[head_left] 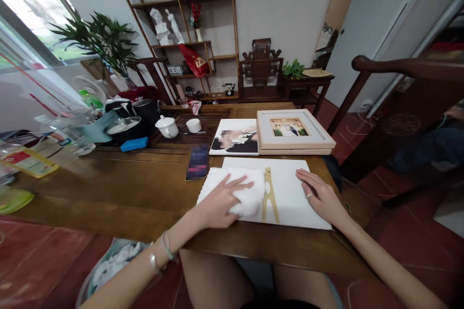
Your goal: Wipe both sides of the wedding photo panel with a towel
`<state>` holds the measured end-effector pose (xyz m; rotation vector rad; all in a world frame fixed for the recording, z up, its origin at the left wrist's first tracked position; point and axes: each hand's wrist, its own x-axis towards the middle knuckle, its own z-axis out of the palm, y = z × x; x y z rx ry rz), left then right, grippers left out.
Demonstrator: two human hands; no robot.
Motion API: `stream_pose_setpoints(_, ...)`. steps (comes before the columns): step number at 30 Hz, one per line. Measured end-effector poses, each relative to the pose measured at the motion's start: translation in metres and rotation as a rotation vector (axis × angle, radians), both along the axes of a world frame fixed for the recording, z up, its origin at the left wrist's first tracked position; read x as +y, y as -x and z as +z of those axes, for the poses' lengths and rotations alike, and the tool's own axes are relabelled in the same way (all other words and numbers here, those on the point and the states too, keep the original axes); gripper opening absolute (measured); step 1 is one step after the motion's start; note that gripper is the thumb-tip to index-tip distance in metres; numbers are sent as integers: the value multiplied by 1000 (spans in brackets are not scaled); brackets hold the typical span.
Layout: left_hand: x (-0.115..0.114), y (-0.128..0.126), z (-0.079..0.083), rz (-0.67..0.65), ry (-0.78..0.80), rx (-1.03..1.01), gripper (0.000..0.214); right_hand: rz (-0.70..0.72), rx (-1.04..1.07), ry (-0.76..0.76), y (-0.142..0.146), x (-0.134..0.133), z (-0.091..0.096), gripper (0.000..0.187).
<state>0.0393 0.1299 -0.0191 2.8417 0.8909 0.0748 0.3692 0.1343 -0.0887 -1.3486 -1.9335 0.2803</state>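
Observation:
A white board [290,193] lies flat at the near edge of the wooden table [126,188]. My left hand [219,203] presses a white cloth [248,198] onto the board's left half, fingers stretched out over the cloth. A gold stand piece [270,193] lies on the board just right of the cloth. My right hand [321,193] rests flat on the board's right side, fingers spread, a ring on one finger. Behind the board sit a framed photo [293,130] and a loose print [235,137].
A phone [197,162] lies left of the board. A tea tray with white cups [167,127], a kettle [145,108], a blue sponge [134,144] and plastic bottles fill the left. A dark wooden chair [406,87] stands at right, shelves at the back wall.

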Motion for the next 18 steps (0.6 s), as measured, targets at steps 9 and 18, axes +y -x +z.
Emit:
stream_pose_setpoints(9,43,-19,-7,70,-59,-32,44,-6,2,21,1,-1,1,35)
stream_pose_setpoints(18,-59,-3,-2,-50,50,-20,50,5,16,-19,1,0,-1,34)
